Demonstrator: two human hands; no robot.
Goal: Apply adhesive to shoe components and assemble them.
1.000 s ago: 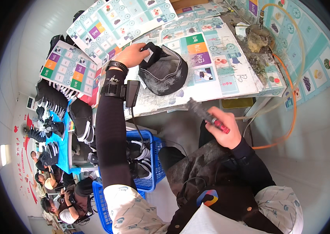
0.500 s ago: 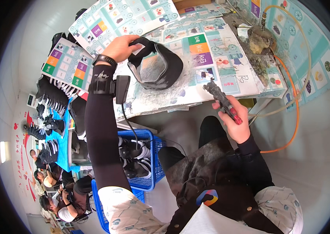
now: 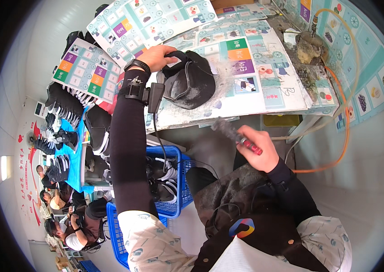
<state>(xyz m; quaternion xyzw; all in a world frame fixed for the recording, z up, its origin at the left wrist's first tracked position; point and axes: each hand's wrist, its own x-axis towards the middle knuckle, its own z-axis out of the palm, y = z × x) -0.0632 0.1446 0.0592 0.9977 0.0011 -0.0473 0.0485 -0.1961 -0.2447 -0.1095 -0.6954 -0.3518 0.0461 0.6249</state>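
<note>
My left hand [image 3: 154,58], stretched to the worktable, grips the top edge of a black shoe upper [image 3: 195,88]. The upper is soft and curved, with pale residue over its surface, and its opening faces my left arm. In front of the table's near edge, my right hand [image 3: 261,149] is closed around a dark, crusted spray gun [image 3: 231,131] with a red end. The gun's nozzle points up and left, below the upper and apart from it; it is blurred.
The worktable [image 3: 282,86] is covered with patterned printed sheets. An orange hose [image 3: 344,140] loops at the right. Blue baskets [image 3: 183,181] with shoes stand below left. Rows of shoes [image 3: 60,99] fill a blue-covered table. Several people [image 3: 85,224] sit farther left.
My left hand has tilted the upper, turning its opening leftward and narrowing it in view. My right hand has drawn the spray gun left and down, off the table's edge.
</note>
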